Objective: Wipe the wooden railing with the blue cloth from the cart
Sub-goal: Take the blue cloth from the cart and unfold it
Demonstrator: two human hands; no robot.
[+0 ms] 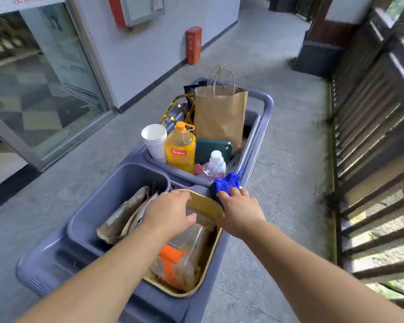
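The blue cloth (226, 183) lies bunched on the right rim of the grey cart (264, 127). My right hand (239, 212) rests on the cloth's near edge, fingers bent over it; whether it grips the cloth I cannot tell. My left hand (169, 213) lies on the rim of a gold-edged tray (205, 201) in the cart, fingers spread over a clear plastic container. The dark wooden railing (373, 127) runs along the right side of the walkway, about a metre from the cart.
The cart holds a brown paper bag (219, 115), stacked paper cups (155, 141), a yellow oil bottle (180, 148), a small clear bottle (216, 163) and a grey bin (117, 183). A wall and glass door stand left; a red box (193, 45) and dark pillar (322, 43) stand ahead.
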